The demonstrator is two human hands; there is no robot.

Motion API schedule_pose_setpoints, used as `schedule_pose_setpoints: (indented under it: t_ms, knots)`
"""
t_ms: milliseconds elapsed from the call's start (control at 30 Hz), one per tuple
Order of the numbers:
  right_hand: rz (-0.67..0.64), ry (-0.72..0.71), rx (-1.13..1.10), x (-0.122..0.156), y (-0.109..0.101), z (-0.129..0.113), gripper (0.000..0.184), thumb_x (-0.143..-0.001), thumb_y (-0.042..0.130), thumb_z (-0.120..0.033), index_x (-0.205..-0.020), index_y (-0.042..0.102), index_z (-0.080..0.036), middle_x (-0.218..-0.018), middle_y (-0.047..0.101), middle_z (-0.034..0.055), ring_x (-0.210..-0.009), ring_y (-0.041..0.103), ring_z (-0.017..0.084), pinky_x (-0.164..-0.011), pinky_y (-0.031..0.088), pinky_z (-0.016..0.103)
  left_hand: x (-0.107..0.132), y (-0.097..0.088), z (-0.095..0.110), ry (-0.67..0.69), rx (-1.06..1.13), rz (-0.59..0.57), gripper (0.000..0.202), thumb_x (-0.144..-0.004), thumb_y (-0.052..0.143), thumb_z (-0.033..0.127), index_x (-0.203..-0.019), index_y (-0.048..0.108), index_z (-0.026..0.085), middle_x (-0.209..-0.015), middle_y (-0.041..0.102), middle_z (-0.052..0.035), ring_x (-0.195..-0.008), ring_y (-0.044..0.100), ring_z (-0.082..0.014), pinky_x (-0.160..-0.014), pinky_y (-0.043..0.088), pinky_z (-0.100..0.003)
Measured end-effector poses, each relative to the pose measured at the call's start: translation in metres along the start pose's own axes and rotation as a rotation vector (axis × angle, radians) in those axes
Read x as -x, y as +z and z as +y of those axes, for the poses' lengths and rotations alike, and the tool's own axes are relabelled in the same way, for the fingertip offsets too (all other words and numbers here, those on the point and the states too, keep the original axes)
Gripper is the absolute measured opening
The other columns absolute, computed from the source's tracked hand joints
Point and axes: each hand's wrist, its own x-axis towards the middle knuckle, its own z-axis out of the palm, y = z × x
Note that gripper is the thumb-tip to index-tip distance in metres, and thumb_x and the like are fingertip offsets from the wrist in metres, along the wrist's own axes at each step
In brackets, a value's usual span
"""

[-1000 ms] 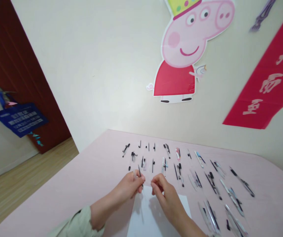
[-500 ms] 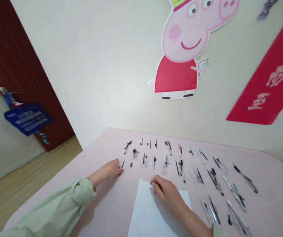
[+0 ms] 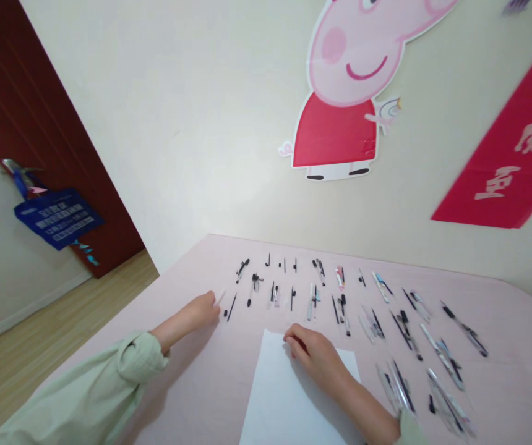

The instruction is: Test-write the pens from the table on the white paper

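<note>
At the left of the pen rows, my left hand (image 3: 205, 311) has its fingers closed on a clear pen barrel (image 3: 220, 298), whose pale end sticks out past the fingertips. Just right of that hand, a dark pen refill (image 3: 232, 308) lies on the cloth beside a small black pen cap (image 3: 226, 313). My right hand (image 3: 311, 352) rests at the upper edge of a white sheet of paper (image 3: 270, 395). Its fingers are curled together, and nothing shows in them.
Several groups of pen parts lie across the pink tablecloth (image 3: 177, 364), including a black pen (image 3: 464, 329) at the right. Behind the table is a wall with a pig cutout (image 3: 335, 130) and a red banner (image 3: 484, 204). A blue bag (image 3: 59, 216) hangs from the door handle.
My left hand has moved slightly left, off the dark refill, and the clear barrel now shows in its fingers. The right hand stays on the paper. The view has tilted down a little.
</note>
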Motion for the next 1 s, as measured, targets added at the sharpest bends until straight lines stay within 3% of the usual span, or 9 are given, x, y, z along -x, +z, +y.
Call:
schedule_pose_setpoints:
  t_ms: [167, 467, 600, 767, 1000]
  knots:
    - [0.001, -0.008, 0.014, 0.0, -0.001, 0.0, 0.019, -0.092, 0.041, -0.025, -0.084, 0.058, -0.022, -0.08, 0.067, 0.0009, -0.074, 0.06, 0.017, -0.066, 0.037, 0.025, 0.001, 0.002, -0.002, 0.019, -0.005, 0.015, 0.011, -0.08, 0.051, 0.027, -0.072, 0.05, 0.02, -0.072, 0.065, -0.0044, -0.073, 0.06, -0.0209, -0.064, 0.038, -0.029]
    - [-0.008, -0.002, 0.024, 0.0, -0.001, 0.0, 0.02, -0.092, 0.041, -0.024, -0.084, 0.059, -0.021, -0.08, 0.068, 0.0013, -0.074, 0.06, 0.017, -0.066, 0.037, 0.025, 0.004, 0.006, -0.002, 0.001, 0.186, -0.068, 0.008, -0.076, 0.049, 0.014, -0.073, 0.047, 0.021, -0.055, 0.054, 0.0062, -0.05, 0.055, -0.0129, -0.05, 0.037, -0.022]
    - [-0.015, 0.002, 0.024, -0.001, -0.001, 0.0, 0.02, -0.092, 0.042, -0.024, -0.084, 0.06, -0.021, -0.079, 0.068, 0.0014, -0.074, 0.06, 0.017, -0.067, 0.037, 0.025, 0.006, 0.002, -0.006, -0.011, 0.254, -0.068, 0.011, -0.074, 0.046, 0.011, -0.073, 0.045, 0.021, -0.052, 0.051, 0.0074, -0.05, 0.056, -0.0126, -0.051, 0.039, -0.022]
    - [-0.018, 0.007, 0.029, 0.0, 0.0, 0.0, 0.02, -0.092, 0.041, -0.025, -0.083, 0.059, -0.021, -0.079, 0.068, 0.0013, -0.074, 0.06, 0.017, -0.066, 0.036, 0.025, 0.021, -0.002, 0.002, 0.052, 0.308, -0.051, 0.007, -0.078, 0.049, 0.018, -0.08, 0.044, 0.022, -0.055, 0.054, 0.008, -0.051, 0.057, -0.0124, -0.054, 0.04, -0.022]
    - [-0.025, 0.004, 0.028, 0.0, -0.001, 0.0, 0.02, -0.092, 0.041, -0.025, -0.084, 0.059, -0.021, -0.08, 0.067, 0.001, -0.075, 0.06, 0.017, -0.067, 0.037, 0.025, 0.03, 0.006, 0.005, 0.072, 0.286, -0.028, 0.012, -0.077, 0.051, 0.022, -0.078, 0.04, 0.023, -0.064, 0.054, 0.0064, -0.047, 0.055, -0.0123, -0.05, 0.038, -0.024]
